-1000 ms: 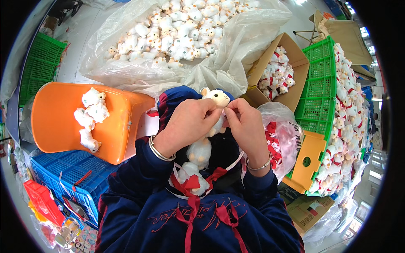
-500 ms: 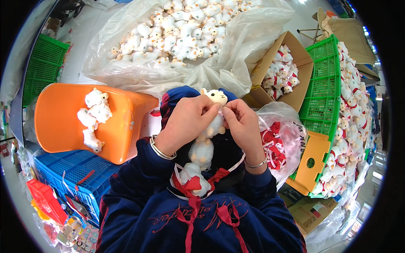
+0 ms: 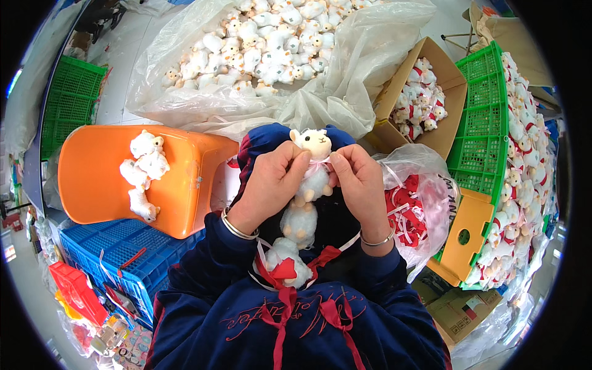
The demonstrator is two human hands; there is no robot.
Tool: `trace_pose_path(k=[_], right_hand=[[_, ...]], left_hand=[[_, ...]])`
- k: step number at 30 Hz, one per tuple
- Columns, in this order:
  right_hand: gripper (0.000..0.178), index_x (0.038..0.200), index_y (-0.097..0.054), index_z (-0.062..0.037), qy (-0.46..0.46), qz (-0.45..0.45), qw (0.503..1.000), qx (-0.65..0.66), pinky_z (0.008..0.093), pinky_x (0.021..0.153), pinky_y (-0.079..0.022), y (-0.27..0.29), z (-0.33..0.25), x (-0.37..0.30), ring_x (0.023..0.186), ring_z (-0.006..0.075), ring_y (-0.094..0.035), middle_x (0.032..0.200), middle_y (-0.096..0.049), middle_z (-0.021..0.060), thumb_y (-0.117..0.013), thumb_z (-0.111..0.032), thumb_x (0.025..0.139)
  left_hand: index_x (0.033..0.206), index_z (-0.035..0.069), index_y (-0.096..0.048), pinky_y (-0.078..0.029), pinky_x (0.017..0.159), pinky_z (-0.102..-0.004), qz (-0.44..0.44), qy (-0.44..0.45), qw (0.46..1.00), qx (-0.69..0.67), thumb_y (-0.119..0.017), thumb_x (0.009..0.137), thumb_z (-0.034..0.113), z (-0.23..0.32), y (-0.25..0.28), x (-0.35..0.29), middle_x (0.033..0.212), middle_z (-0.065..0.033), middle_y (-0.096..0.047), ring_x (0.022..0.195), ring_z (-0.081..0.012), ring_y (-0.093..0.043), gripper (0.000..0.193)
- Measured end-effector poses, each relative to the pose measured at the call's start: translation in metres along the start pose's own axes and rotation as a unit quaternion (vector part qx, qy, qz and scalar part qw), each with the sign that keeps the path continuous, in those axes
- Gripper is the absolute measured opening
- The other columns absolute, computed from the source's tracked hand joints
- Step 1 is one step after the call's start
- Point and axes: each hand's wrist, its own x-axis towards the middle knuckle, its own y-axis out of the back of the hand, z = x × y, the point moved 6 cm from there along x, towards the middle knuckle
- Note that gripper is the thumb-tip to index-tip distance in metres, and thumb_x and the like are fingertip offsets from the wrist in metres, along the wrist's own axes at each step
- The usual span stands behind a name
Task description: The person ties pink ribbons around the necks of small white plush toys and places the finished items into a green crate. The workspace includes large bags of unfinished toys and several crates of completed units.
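Fingers (image 3: 300, 161) have drawn apart, tugging pink ribbon (image 3: 318, 163) on the plush toy (image 3: 315, 185).

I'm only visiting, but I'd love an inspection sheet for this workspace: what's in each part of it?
Surface: the person's dark lap serves as the worktop.
Job's things: a white plush toy with a pale pink ribbon at its neck; two more plush toys lie below it.
Clutter: white toys on an orange chair; a clear bag of red pieces at right.
Hands: left hand and right hand, fingers pinching the ribbon on either side of the neck.
Cables: nothing seen.
Surroundings: a plastic sheet heaped with white toys; a cardboard box and a green crate on the right; a blue crate at left.
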Motion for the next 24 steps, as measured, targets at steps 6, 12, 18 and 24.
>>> trace_pose_path(k=[6, 12, 18, 24], right_hand=[[0.022, 0.102, -0.065, 0.0009, -0.035, -0.027, 0.997, 0.055, 0.0219, 0.059, -0.046, 0.000, 0.002, 0.000, 0.062, 0.0060, -0.058, 0.073, -0.062, -0.0001, -0.056, -0.019, 0.106], [0.016, 0.103, -0.067, 0.0009, -0.036, -0.034, 0.997, 0.065, 0.0212, 0.060, -0.047, -0.001, 0.005, -0.003, 0.065, 0.0061, -0.059, 0.078, -0.064, 0.0000, -0.061, -0.014, 0.103], [0.011, 0.102, -0.067, 0.0005, -0.060, -0.033, 0.995, 0.072, 0.0213, 0.061, -0.048, 0.001, 0.009, -0.005, 0.066, 0.0060, -0.060, 0.079, -0.065, 0.0003, -0.064, -0.010, 0.100], [0.013, 0.095, -0.064, 0.0000, -0.049, -0.049, 0.997, 0.041, 0.0232, 0.061, -0.047, 0.004, 0.008, -0.003, 0.066, 0.0067, -0.057, 0.077, -0.063, 0.0010, -0.063, -0.011, 0.101]], left_hand=[[0.084, 0.000, -0.059, -0.043, 0.053, -0.0264, -0.010, 0.064, 0.997, 0.029, -0.072, 0.095, 0.022, 0.006, -0.004, 0.008, 0.067, -0.0035, -0.061, 0.059, -0.0072, -0.053, 0.027], [0.087, -0.002, -0.062, -0.050, 0.057, -0.0298, -0.015, 0.071, 0.995, 0.072, -0.076, 0.090, 0.027, 0.012, -0.003, 0.009, 0.070, -0.0094, -0.067, 0.060, -0.0123, -0.062, 0.033], [0.085, 0.001, -0.058, -0.047, 0.058, -0.0254, -0.024, 0.073, 0.996, 0.044, -0.077, 0.091, 0.022, 0.010, -0.002, 0.007, 0.069, -0.0040, -0.063, 0.064, -0.0067, -0.055, 0.029], [0.086, 0.003, -0.057, -0.045, 0.059, -0.0242, -0.021, 0.046, 0.998, 0.030, -0.077, 0.090, 0.020, 0.008, -0.005, 0.006, 0.070, -0.0018, -0.060, 0.066, -0.0047, -0.051, 0.027]])
